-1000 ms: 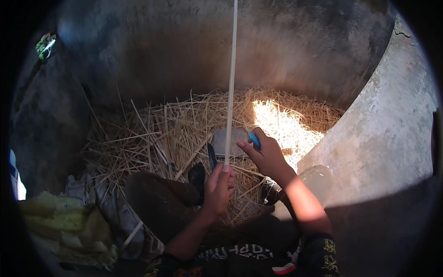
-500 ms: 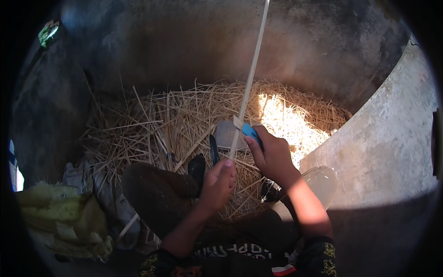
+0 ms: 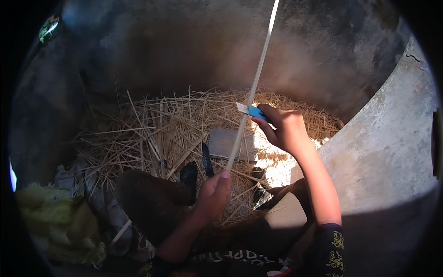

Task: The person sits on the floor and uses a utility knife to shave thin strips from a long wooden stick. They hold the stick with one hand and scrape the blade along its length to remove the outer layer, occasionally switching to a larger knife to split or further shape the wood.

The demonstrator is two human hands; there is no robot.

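Observation:
My left hand (image 3: 213, 196) is closed round the lower end of a long, pale bamboo strip (image 3: 261, 69). The strip slants up and slightly right, past the top of the view. In my right hand (image 3: 287, 127) is a blue-handled cutter knife (image 3: 258, 112), gripped between thumb and fingers. Its short, wide blade lies across the strip, well above my left hand. Beneath the strip, a flat grey block (image 3: 224, 144) rests among the shavings. Left of the block lies a dark, narrow blade-like tool (image 3: 207, 159).
A thick heap of straw-coloured shavings (image 3: 138, 129) covers the floor, sunlit at right. Behind it stands a curved grey concrete wall (image 3: 184, 51), with another pale wall (image 3: 383, 138) at right. A yellowish woven sack (image 3: 55, 221) sits lower left. My bent legs (image 3: 147, 194) flank the work.
My right hand and the knife have slid up along the strip, away from my left hand. The left hand has shifted slightly down and left, still gripping the strip.

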